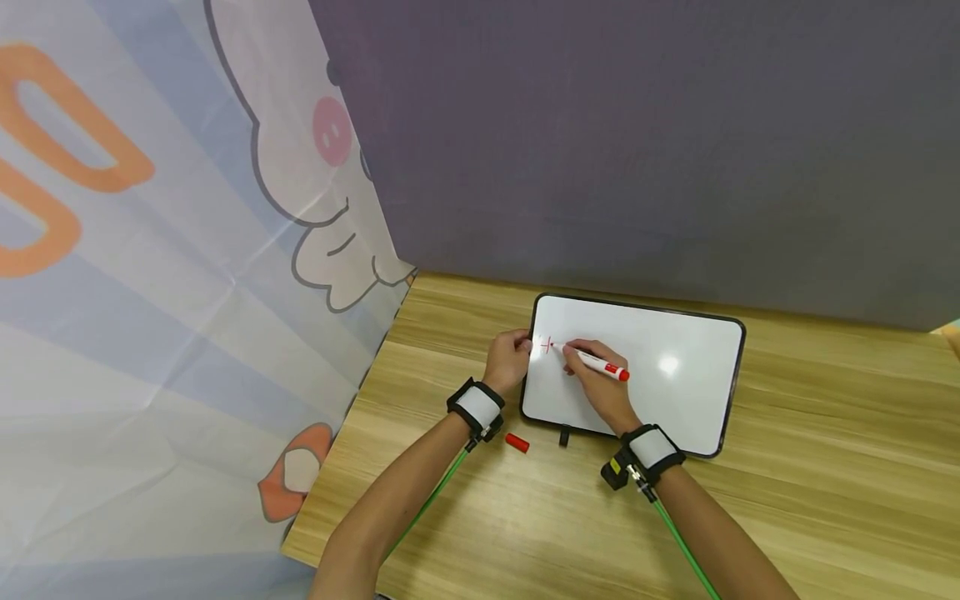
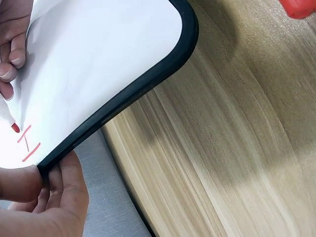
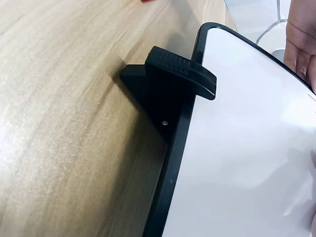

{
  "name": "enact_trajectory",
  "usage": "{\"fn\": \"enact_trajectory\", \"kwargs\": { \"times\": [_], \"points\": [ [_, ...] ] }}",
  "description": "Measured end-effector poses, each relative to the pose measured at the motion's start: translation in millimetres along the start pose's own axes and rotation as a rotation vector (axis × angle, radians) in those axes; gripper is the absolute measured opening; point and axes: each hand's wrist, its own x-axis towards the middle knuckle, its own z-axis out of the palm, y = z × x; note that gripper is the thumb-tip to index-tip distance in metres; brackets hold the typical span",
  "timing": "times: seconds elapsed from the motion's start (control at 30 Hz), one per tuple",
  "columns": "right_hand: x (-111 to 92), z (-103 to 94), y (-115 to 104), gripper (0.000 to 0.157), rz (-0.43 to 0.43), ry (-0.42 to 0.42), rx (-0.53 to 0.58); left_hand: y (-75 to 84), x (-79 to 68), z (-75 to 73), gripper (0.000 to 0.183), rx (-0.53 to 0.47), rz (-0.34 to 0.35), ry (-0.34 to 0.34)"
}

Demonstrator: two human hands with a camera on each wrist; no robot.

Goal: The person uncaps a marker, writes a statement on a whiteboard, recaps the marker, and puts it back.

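A whiteboard (image 1: 675, 408) with a black rim lies on the wooden table. My left hand (image 1: 507, 363) grips its left edge, thumb on the rim and fingers underneath, as the left wrist view shows. With my right hand (image 1: 602, 390) I pinch a white and red marker (image 1: 597, 362) over the board's left part. The marker's red tip (image 2: 15, 127) is close to some red strokes (image 2: 28, 143) shaped like a capital I; whether it touches the surface I cannot tell. In the right wrist view, most of my right hand is out of frame.
A red marker cap (image 1: 517, 442) lies on the table below the board's lower left corner. A black bracket (image 3: 180, 74) hooks over the board's near edge. Behind the table (image 1: 825, 392) stands a dark grey panel (image 1: 637, 150); a printed cartoon sheet (image 1: 187, 333) hangs at left.
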Motion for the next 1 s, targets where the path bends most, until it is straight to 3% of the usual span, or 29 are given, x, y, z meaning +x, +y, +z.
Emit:
{"fn": "enact_trajectory", "kwargs": {
  "times": [0.5,0.77,1.0],
  "points": [
    [-0.5,0.5,-0.5,0.022,-0.013,0.001,-0.033,2.5,-0.1,0.9,0.026,0.021,-0.013,0.007],
    [-1.4,-0.5,0.7,0.022,0.020,0.041,0.043,-0.4,1.9,2.2,0.026,0.019,-0.002,0.012],
    [-0.7,1.6,-0.8,0.023,0.045,0.057,0.018,-0.9,2.6,3.6,0.026,0.017,-0.010,0.017]
  ]
}}
